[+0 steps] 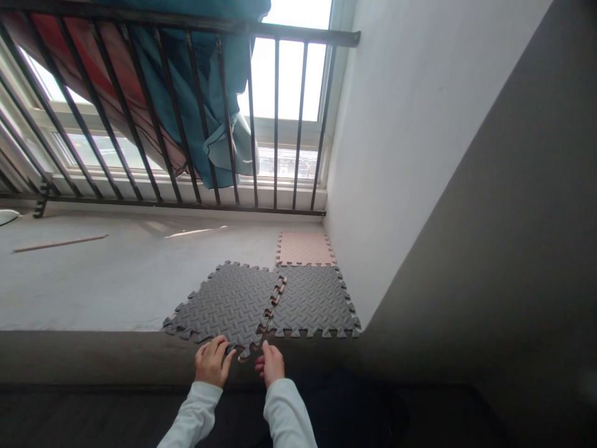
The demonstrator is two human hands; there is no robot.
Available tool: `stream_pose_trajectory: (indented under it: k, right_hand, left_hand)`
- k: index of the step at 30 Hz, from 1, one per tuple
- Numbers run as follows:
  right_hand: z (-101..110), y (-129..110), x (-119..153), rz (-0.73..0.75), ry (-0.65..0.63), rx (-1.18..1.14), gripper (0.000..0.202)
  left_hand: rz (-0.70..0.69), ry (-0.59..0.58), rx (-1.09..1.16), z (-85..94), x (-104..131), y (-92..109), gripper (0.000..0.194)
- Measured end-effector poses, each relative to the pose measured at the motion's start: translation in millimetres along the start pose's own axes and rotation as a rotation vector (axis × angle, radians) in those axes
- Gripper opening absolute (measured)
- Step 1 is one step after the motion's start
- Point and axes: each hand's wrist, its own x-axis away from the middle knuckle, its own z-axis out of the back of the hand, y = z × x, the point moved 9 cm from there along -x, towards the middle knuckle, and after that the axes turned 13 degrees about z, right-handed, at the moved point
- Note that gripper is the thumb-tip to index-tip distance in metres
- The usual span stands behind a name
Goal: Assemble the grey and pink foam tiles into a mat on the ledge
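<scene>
A loose grey foam tile [228,303] with jigsaw edges lies tilted on the ledge, its near corner sticking out past the front edge. My left hand [213,362] grips its near edge, left of that corner. Just right of the corner, my right hand [271,363] is held with fingers curled; whether it touches the tile is unclear. Another grey tile [313,298] lies flat to the right, its left teeth partly overlapped by the loose tile with gaps between. Behind it, a pink tile [305,247] adjoins its back edge beside the wall.
A black metal railing [186,205] runs along the window behind the ledge [93,292], with teal and red cloth [186,93] hanging behind it. A thin stick [60,243] lies at left. The white wall [396,137] bounds the right side.
</scene>
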Motion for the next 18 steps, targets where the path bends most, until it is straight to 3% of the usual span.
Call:
stream_pose_trajectory:
  k: [8,18]
  right_hand:
    - [-3,1,1,0.013,-0.007,-0.023,0.035]
    - [-3,-9,8,0.01,-0.012,-0.025,0.027]
  left_hand:
    - [-0.036,0.033,0.075,0.0,7,-13,0.022]
    - [-0.093,0.106,0.141,3.5,8,-13,0.02]
